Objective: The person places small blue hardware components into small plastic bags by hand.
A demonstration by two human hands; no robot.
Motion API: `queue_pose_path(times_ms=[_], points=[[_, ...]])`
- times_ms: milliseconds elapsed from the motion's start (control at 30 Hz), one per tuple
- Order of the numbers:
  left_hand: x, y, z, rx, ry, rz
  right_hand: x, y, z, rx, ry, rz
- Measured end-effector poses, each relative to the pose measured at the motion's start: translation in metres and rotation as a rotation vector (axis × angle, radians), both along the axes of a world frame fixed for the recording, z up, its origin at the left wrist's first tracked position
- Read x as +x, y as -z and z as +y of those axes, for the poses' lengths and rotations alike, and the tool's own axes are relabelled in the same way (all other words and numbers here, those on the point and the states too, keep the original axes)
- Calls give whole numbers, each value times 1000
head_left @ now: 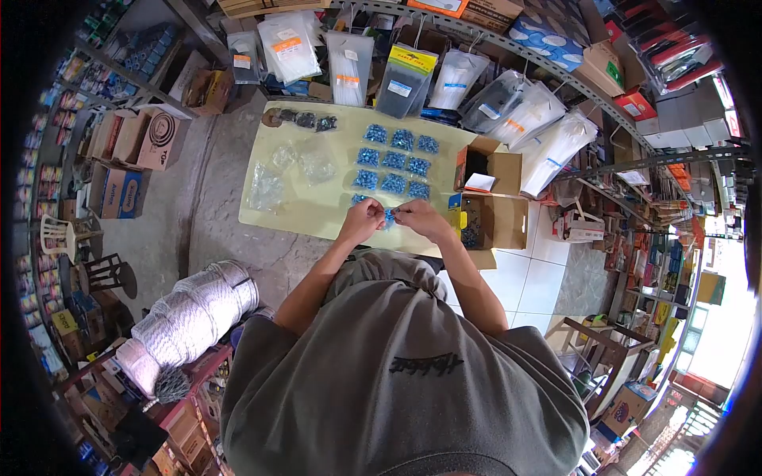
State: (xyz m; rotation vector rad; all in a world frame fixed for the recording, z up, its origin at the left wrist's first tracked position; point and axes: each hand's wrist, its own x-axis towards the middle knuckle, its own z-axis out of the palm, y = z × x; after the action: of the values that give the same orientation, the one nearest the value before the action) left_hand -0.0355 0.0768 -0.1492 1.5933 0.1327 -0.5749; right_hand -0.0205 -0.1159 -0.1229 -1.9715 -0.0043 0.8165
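Both hands meet at the near edge of the pale yellow table (317,216). My left hand (365,220) pinches one side of a small clear bag of blue pieces (389,219). On its other side, my right hand (421,218) has its fingers closed at the top of the bag. Fingers cover much of this bag, so its opening cannot be made out. Just beyond lie several similar blue-filled bags (394,159) in rows. One more blue-filled bag (359,199) shows partly behind my left hand.
Empty-looking clear plastic bags (266,187) and dark packets (304,120) lie on the table's left. Open cardboard boxes (506,220) stand at its right edge. Packs of cable ties (406,79) hang along the far side. A large wrapped roll (194,317) sits at lower left.
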Motion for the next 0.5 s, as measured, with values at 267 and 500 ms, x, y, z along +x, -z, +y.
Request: queue_pose_path(times_ms=[267,500], points=[[-2,-2,0,30,5,-9,1,-6,4,7,4,30],[-4,-3,0,53,22,-3,-1,-1,0,57,23,67]])
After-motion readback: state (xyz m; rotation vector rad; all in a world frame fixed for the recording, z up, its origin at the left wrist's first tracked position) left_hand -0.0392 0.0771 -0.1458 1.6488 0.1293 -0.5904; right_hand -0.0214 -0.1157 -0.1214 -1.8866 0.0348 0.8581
